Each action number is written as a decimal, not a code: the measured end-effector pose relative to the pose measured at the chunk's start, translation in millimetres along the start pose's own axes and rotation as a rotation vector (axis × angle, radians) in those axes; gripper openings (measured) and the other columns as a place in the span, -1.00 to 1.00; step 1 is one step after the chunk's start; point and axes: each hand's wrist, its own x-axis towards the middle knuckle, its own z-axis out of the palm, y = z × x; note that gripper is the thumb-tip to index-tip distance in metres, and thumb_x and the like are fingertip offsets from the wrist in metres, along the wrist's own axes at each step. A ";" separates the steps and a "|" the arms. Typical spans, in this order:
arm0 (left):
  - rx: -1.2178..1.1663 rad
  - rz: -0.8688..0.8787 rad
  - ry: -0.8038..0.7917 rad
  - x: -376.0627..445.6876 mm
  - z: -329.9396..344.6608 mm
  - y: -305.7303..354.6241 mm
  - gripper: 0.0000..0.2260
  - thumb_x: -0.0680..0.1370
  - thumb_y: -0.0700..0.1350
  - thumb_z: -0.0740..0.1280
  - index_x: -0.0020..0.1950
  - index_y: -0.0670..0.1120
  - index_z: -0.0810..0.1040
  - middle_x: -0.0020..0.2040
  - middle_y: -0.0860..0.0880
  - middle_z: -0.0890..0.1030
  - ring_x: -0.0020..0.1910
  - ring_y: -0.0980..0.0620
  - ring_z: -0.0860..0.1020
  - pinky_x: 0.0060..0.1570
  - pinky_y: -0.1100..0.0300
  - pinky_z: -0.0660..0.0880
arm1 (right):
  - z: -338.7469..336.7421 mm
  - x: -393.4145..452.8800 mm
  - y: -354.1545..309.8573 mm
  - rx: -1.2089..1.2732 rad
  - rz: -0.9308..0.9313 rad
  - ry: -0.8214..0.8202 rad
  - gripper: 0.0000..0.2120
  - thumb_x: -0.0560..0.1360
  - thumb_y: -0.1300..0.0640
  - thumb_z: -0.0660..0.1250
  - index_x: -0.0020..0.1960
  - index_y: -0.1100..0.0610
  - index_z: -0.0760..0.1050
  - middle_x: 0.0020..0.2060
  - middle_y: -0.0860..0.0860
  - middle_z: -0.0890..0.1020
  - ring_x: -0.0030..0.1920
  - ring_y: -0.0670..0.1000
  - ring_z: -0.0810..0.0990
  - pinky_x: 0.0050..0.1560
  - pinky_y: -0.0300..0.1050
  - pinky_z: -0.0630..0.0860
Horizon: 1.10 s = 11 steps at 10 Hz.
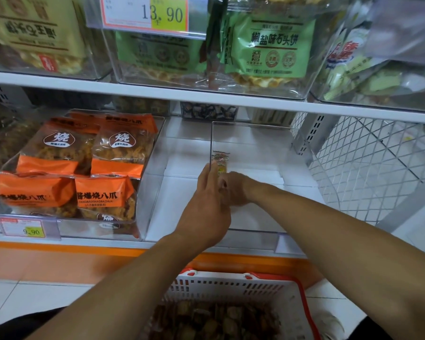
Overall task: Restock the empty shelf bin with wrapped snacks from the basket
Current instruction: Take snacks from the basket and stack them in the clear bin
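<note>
— White plastic with red trim: that is the basket (pixel 233 288) nearest us, at the bottom of the view, and we see it heaped with small brown wrapped snacks (pixel 214 320).

— Past it, what do we make of the hands?

— Both of our arms reach over the orange shelf edge (pixel 59 256) into the clear shelf bin (pixel 253 143). Our left hand (pixel 206 204) lies with its back to us, fingers straight and close together, the tips up against the bin's clear side wall. Our right hand (pixel 233 190) sits just beside it, touching it, fingers curled inward; whether they pinch anything we cannot tell, as the left hand covers them.

— And the snack itself?

— One wrapped snack (pixel 220 161) shows just beyond our fingertips, low in the bin, its crimped end pointing away from us. We cannot tell if a finger holds it.

— Farther out?

— To the left, a bin of orange snack bags (pixel 66 168) with a 9.90 price tag (pixel 22 228). On the shelf above, green cracker bags (pixel 270 45) and a 13.90 price tag (pixel 145 13).
</note>
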 end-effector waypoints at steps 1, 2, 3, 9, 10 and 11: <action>-0.024 0.019 -0.004 -1.3 0.5 -1.8 -0.19 0.60 -0.27 0.31 0.67 0.04 -0.14 0.66 0.13 -0.11 0.45 -0.04 0.41 0.18 0.28 0.46 | 0.6 -1.7 1.1 -0.025 -0.010 0.028 -0.89 0.54 0.11 0.36 -0.08 0.06 0.42 -0.08 0.06 0.60 -0.12 0.01 0.49 -0.15 -0.23 0.38; -0.011 -0.013 -0.025 0.8 0.2 -6.6 -0.17 0.60 -0.22 0.32 0.65 0.08 -0.18 0.65 0.19 -0.15 0.43 -0.03 0.43 0.09 0.26 0.42 | -15.8 0.0 13.2 0.147 0.096 0.151 -0.85 0.57 0.18 0.30 -0.15 0.00 0.47 0.03 0.11 0.65 -0.03 0.08 0.58 0.03 -0.08 0.52; 0.011 -0.008 -0.021 0.4 0.8 -9.2 -0.17 0.59 -0.20 0.32 0.65 0.10 -0.19 0.65 0.18 -0.16 0.38 -0.04 0.47 0.07 0.22 0.43 | -20.0 1.8 27.7 0.329 0.142 0.212 -0.77 0.56 0.28 0.31 -0.14 -0.03 0.49 0.06 0.16 0.67 0.00 0.12 0.64 0.16 0.05 0.60; 0.054 0.009 -0.004 1.1 3.2 -10.5 -0.18 0.62 -0.16 0.33 0.65 0.09 -0.19 0.66 0.14 -0.16 0.47 -0.02 0.38 0.12 0.33 0.32 | 5.6 31.5 3.4 0.597 0.418 0.422 -0.68 0.49 0.16 0.41 0.14 0.19 0.36 0.19 0.21 0.54 0.01 0.13 0.47 0.12 0.02 0.53; 0.064 0.005 -0.031 -0.2 0.0 -12.1 -0.18 0.62 -0.17 0.33 0.65 0.12 -0.20 0.67 0.12 -0.15 0.45 -0.04 0.40 0.11 0.29 0.37 | 7.6 34.6 -2.6 0.738 0.461 0.514 -0.73 0.52 0.21 0.35 0.17 0.23 0.37 0.18 0.19 0.56 0.14 0.19 0.57 0.17 0.05 0.57; 0.074 0.027 -0.050 -5.9 -1.4 -11.4 -0.13 0.59 -0.15 0.36 0.64 0.16 -0.20 0.66 0.12 -0.15 0.60 -0.02 0.17 0.26 0.27 0.28 | 6.8 36.0 -1.3 0.743 0.454 0.424 -0.75 0.48 0.19 0.38 0.09 0.16 0.37 0.13 0.18 0.54 0.14 0.19 0.56 0.23 0.11 0.55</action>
